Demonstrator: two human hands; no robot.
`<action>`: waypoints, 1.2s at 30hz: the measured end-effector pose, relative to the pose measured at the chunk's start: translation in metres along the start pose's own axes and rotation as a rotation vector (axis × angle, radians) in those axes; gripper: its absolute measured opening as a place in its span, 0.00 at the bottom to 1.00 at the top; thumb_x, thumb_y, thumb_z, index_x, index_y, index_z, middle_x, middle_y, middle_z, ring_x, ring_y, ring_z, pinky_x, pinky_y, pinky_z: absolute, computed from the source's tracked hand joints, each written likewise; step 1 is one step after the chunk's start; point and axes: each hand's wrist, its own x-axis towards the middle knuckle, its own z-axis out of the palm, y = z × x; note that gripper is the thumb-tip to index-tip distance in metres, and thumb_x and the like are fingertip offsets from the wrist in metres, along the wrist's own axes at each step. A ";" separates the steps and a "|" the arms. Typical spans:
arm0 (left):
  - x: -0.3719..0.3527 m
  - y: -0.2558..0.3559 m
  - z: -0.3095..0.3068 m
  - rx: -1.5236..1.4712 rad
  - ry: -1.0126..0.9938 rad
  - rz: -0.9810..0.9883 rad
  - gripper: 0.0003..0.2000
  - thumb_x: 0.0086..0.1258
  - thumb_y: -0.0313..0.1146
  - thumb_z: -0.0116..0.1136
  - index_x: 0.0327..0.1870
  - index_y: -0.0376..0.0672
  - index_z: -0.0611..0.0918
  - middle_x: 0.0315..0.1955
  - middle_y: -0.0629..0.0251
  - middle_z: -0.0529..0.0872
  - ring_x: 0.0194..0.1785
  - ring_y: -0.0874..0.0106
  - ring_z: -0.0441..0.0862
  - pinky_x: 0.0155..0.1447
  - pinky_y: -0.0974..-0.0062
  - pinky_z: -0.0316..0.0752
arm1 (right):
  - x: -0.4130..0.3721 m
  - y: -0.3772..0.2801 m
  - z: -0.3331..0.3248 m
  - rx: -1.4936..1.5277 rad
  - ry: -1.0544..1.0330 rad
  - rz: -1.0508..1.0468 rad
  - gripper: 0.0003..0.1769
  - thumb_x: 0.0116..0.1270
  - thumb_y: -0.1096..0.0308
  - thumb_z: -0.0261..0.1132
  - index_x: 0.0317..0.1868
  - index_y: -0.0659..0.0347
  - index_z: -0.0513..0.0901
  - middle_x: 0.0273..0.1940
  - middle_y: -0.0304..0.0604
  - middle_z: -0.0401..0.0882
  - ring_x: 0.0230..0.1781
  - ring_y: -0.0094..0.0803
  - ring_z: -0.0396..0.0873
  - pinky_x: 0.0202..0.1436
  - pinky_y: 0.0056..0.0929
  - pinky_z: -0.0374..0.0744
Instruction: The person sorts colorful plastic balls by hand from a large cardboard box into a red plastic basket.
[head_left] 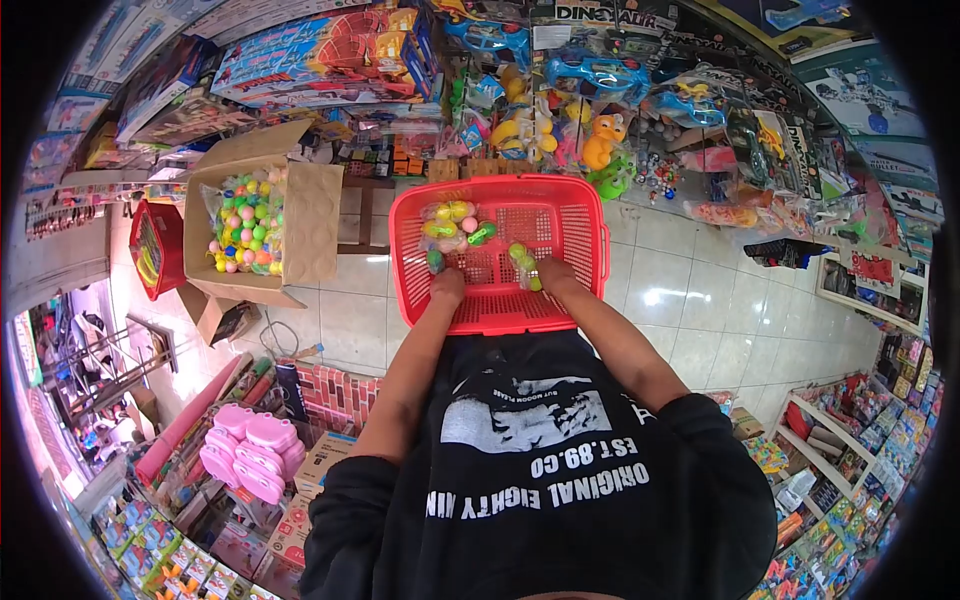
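Observation:
A red plastic basket [402, 225] with latticed sides stands in front of me, and both my hands reach inside it. My left hand [447, 285] is closed at the near left, with a small dark green toy [435, 260] at its fingertips. My right hand [557, 275] is closed at the near right against a yellow-green toy [522, 258] that seems to be in clear wrapping. Farther back in the basket lie yellow toys [455, 211] in clear plastic, a pink ball [469, 225] and a green toy [483, 234]. My fingers are partly hidden.
An open cardboard box [312, 220] at the left holds many colored balls [245, 225]. A red container [157, 250] stands beyond it. Packaged toys [600, 75] fill the far shelves. Pink cases [252, 450] lie at the lower left. Pale floor tiles [675, 290] extend right.

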 end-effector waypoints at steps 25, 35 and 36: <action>-0.062 0.032 -0.089 -2.120 -0.282 0.082 0.20 0.80 0.46 0.46 0.65 0.44 0.71 0.57 0.61 0.79 0.57 0.69 0.81 0.58 0.70 0.82 | -0.067 -0.085 -0.060 0.321 0.463 -0.652 0.30 0.61 0.65 0.70 0.64 0.57 0.74 0.57 0.55 0.78 0.58 0.50 0.78 0.61 0.44 0.76; -0.053 0.016 -0.068 -2.046 -0.259 0.172 0.14 0.76 0.33 0.55 0.57 0.38 0.77 0.55 0.60 0.80 0.53 0.66 0.84 0.57 0.67 0.84 | -0.063 -0.070 -0.065 0.749 0.359 -0.370 0.16 0.57 0.69 0.69 0.44 0.62 0.75 0.44 0.53 0.81 0.50 0.50 0.81 0.53 0.44 0.78; -0.058 0.016 -0.074 -2.006 -0.209 0.113 0.13 0.75 0.32 0.57 0.56 0.38 0.78 0.53 0.60 0.81 0.52 0.65 0.84 0.55 0.67 0.85 | -0.054 -0.066 -0.059 0.771 0.319 -0.316 0.16 0.56 0.68 0.69 0.43 0.62 0.76 0.42 0.53 0.82 0.48 0.50 0.81 0.52 0.43 0.78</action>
